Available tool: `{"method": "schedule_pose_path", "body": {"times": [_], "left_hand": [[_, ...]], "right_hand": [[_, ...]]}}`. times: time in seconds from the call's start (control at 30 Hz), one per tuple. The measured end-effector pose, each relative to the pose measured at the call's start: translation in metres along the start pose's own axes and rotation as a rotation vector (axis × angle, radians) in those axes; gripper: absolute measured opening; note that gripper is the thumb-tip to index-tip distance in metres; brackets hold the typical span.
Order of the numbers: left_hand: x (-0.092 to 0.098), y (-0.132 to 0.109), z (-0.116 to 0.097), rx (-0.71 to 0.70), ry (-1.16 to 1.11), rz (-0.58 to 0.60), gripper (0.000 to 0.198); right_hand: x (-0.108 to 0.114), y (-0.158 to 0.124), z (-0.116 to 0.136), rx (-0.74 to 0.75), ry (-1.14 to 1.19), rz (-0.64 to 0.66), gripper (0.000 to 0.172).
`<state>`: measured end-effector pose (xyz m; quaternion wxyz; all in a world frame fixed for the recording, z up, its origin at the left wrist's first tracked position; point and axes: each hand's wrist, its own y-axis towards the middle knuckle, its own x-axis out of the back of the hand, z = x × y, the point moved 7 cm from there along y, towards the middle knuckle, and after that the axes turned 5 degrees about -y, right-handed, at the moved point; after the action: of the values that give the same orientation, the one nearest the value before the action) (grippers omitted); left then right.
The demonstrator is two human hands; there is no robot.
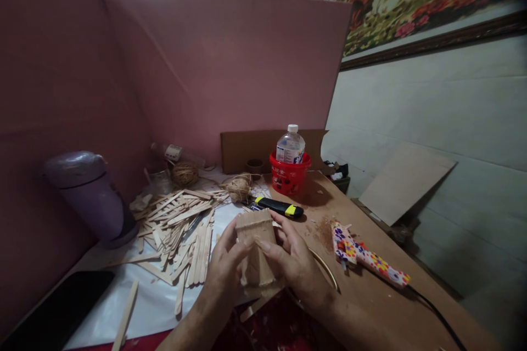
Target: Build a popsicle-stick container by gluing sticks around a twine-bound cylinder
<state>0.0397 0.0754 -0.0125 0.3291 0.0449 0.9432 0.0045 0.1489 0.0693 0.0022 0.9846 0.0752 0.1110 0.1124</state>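
Between my two hands is a small panel of wooden craft sticks (259, 263), joined side by side, with twine-like bands across its top and bottom. My left hand (226, 258) grips its left edge, the thumb lying on the front face. On the other edge, my right hand (294, 258) holds it with the thumb pressed near the middle and fingers behind. A loose craft stick (259, 306) shows just below the panel. Beyond my hands lies a black and yellow utility knife (280, 207). Part of a gold-coloured ring (327, 269) shows beside my right wrist.
Loose craft sticks (177, 225) are heaped at left on white sheeting, near a purple tumbler (88, 192) and a black phone-like slab (61, 307). Twine balls (239, 187) lie behind. A red bucket (289, 178) holds a plastic bottle (291, 145). Right lies a flower-patterned corded glue gun (366, 258).
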Motion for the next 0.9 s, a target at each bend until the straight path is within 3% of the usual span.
{"method": "schedule_pose_path", "body": {"times": [0.3,0.9], "left_hand": [[0.0072,0.0032,0.0024,0.003,0.028,-0.062,0.064],[0.0063,0.0007,0.0000,-0.019,0.035,-0.049,0.058]], "right_hand": [[-0.0011,0.0004,0.0001,-0.008,-0.013,0.004,0.065],[-0.0003,0.0014,-0.0023,-0.018,0.011,0.035,0.064]]}}
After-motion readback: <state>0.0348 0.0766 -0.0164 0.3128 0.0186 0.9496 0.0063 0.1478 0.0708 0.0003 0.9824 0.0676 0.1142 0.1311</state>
